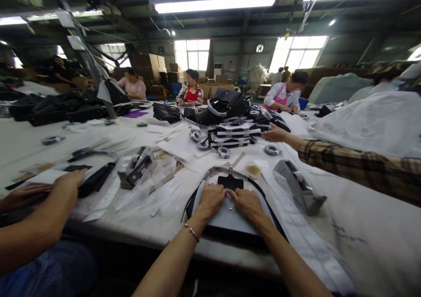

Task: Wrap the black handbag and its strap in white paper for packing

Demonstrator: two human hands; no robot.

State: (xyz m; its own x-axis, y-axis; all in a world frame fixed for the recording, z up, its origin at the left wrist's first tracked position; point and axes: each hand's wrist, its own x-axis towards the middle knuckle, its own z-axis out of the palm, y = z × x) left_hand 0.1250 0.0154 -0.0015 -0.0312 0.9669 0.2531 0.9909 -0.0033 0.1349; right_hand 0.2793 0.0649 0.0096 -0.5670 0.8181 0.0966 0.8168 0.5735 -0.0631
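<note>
A black handbag (237, 234) lies at the table's front edge, with a pale grey-white sheet (221, 220) over its flap. A small metal stud (230, 209) shows in the middle of the flap. A black tag (230, 182) hangs from a metal fitting below the film-wrapped handle (210, 170). My left hand (212, 199) rests on the flap's left side, fingers laid over it. Opposite it, my right hand (246, 202) lies on the right side. Both thumbs come together just under the tag. The fingertips are partly hidden.
Tape dispensers stand at the right (297, 187) and left (136, 167). Behind are wrapped straps (224, 152) and stacked black bags (228, 101). A co-worker's plaid sleeve (355, 165) reaches in from the right. Another person's hands (67, 183) work at the left.
</note>
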